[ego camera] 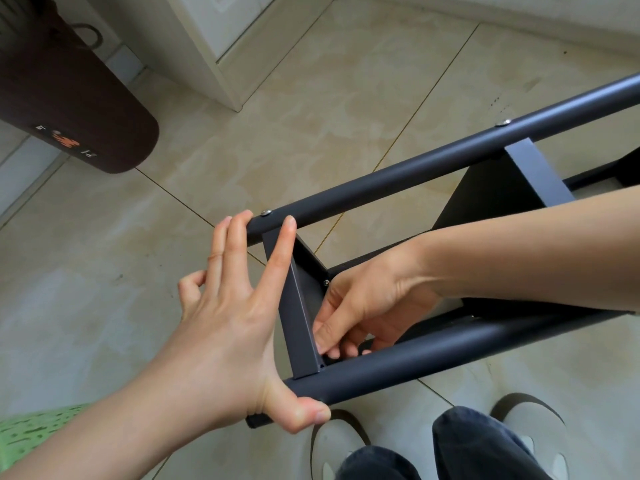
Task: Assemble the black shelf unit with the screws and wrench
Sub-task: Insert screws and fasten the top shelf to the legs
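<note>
The black shelf unit (398, 174) lies on its side over the tiled floor, two round black tubes running from lower left to upper right with flat shelf panels between them. My left hand (232, 320) spans the end shelf panel (299, 320): straight fingers reach the upper tube, the thumb presses under the lower tube (450, 355). My right hand (363, 313) reaches inside the frame, its fingers curled and pinching something small and dark at the corner where the panel meets the lower tube; what it holds is hidden. Silver screw heads (266, 212) sit on the upper tube.
A dark brown cylindrical object (69, 109) lies at the upper left. White door frame and wall base (221, 64) stand behind. My knees and white shoes (519, 427) are under the frame at the bottom right. A green patterned cloth (31, 434) shows at the bottom left.
</note>
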The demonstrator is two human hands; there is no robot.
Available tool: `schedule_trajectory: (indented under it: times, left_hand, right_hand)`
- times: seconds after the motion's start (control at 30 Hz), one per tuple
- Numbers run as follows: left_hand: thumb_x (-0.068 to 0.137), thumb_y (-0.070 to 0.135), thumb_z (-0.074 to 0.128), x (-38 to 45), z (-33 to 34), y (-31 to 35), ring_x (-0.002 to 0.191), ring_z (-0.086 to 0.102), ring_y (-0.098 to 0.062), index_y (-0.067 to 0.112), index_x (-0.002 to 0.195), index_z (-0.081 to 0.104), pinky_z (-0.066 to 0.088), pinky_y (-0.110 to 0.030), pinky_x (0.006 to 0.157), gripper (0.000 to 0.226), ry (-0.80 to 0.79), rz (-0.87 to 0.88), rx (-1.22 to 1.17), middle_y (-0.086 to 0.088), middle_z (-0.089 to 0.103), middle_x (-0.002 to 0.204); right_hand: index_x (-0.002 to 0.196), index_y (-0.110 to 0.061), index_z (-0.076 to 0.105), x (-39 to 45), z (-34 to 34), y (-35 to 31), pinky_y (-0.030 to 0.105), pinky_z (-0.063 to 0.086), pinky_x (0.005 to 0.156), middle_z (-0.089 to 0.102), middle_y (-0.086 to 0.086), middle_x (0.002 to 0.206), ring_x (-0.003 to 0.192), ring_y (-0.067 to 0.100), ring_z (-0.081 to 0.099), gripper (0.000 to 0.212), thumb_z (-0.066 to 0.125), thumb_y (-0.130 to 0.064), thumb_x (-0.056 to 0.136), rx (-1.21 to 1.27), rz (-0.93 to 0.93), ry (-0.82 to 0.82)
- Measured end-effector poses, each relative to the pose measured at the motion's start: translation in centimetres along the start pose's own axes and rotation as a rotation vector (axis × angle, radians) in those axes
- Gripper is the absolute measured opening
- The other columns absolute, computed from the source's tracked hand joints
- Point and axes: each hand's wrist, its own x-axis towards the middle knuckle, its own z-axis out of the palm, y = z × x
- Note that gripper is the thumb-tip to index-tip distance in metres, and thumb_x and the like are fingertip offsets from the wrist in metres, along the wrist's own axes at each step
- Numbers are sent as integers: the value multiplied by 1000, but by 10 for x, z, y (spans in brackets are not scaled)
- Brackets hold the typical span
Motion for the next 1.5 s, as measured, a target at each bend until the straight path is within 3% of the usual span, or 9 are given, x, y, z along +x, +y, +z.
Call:
schedule_trajectory:
  times: [0.13,0.3,0.43,0.57,0.7,0.8,0.87,0.97,1.5]
  left_hand:
    - [15,89,48,0,0,0,148,-32,-25,42,148,-31,10,-40,100,163,-4,-5,-5,-8,-22,160]
    - [13,89,48,1,-1,0,146,-35,-22,44,144,-37,10,-39,102,162,-16,-11,-11,-1,-30,156]
    - [14,90,47,0,-2,1,147,-33,-23,45,145,-34,10,-38,101,160,-17,-3,-12,-1,-27,156]
    - [14,90,47,0,-2,0,145,-36,-21,44,144,-36,9,-38,101,161,-20,-6,-10,-1,-30,155]
    - [14,89,47,0,-3,1,146,-33,-22,45,144,-35,11,-38,101,160,-21,-7,-17,-2,-28,156]
    - [14,89,46,1,-4,2,145,-37,-20,46,142,-38,9,-37,101,159,-28,-15,-15,-1,-31,155]
    - [14,90,45,1,-4,2,142,-41,-19,45,141,-40,5,-34,99,159,-35,-20,-14,-3,-33,155]
    - [15,90,46,2,-4,2,140,-44,-18,44,140,-42,-2,-28,95,159,-39,-25,-6,-5,-34,155]
    - [15,89,47,0,-2,1,147,-31,-22,43,147,-31,9,-37,100,160,-16,-7,-12,-7,-24,158]
  right_hand:
    - [92,-8,63,-6,3,-3,21,50,66,61,4,82,70,10,55,6,58,-7,94,12,-39,-36]
    - [73,-4,64,-13,11,1,26,44,65,60,4,63,59,13,53,13,59,-14,67,56,-185,53]
    - [75,-4,64,-7,10,1,26,43,66,60,4,65,61,13,52,15,55,-3,87,8,-148,107]
    - [76,-1,64,-4,11,0,30,42,70,59,9,69,65,17,51,9,58,-7,80,38,-146,97]
    - [75,-2,64,-2,7,3,27,42,67,60,6,65,61,14,51,21,54,-2,93,19,-122,116]
    - [72,-2,64,-3,7,1,26,42,63,59,5,60,57,13,50,12,60,-3,84,17,-125,91]
    - [79,0,64,-3,5,-3,25,41,63,58,8,69,63,14,47,5,61,-4,81,32,-94,19]
    - [95,-2,62,2,-3,-5,16,42,58,55,8,83,69,11,44,9,54,-6,97,-33,-15,-65]
    - [80,-10,67,5,-7,-4,18,38,55,64,1,75,62,9,46,23,56,-20,98,-30,65,-46]
